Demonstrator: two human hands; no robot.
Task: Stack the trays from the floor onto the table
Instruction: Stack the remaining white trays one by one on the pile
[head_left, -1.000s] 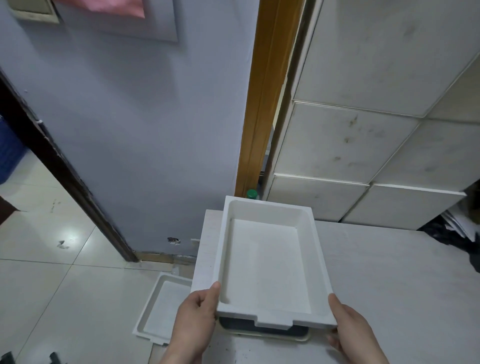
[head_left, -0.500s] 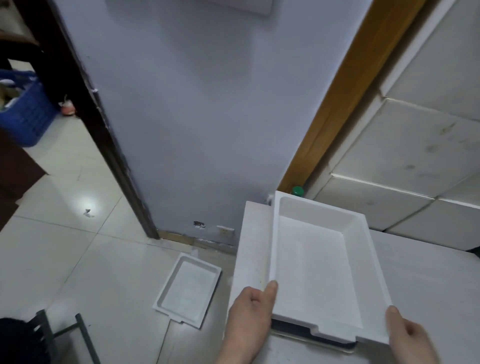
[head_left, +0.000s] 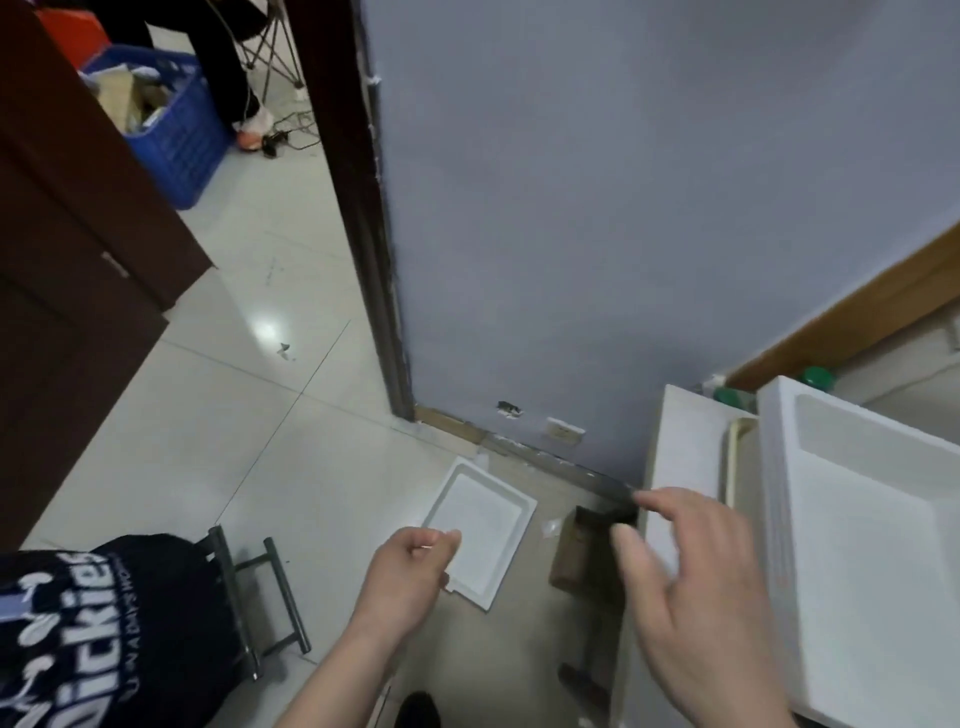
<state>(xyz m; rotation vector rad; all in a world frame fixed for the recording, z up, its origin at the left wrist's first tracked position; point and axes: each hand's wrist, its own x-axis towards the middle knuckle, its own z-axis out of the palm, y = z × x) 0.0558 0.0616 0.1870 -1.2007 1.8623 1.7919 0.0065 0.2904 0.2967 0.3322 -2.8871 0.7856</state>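
A shallow white tray (head_left: 480, 525) lies flat on the tiled floor near the wall's base. My left hand (head_left: 408, 569) hovers in front of its near edge, fingers loosely curled and holding nothing. My right hand (head_left: 685, 587) floats over the table's left edge, fingers spread and empty. On the white table (head_left: 680, 452) at the right stands a deep white tray (head_left: 862, 530), stacked on a cream tray (head_left: 735, 457) whose rim sticks out to the left.
A metal chair (head_left: 254, 587) with a black printed garment (head_left: 98, 629) stands at lower left. A cardboard box (head_left: 576, 556) sits under the table edge. Beyond the dark door frame (head_left: 363, 208) are a blue crate (head_left: 166, 119) and a person's leg. Green bottle caps (head_left: 818, 376) show behind the table.
Both hands have let go of the deep white tray, which stays on the table. The view has swung left and down toward the floor tray, and my left hand has moved over it.
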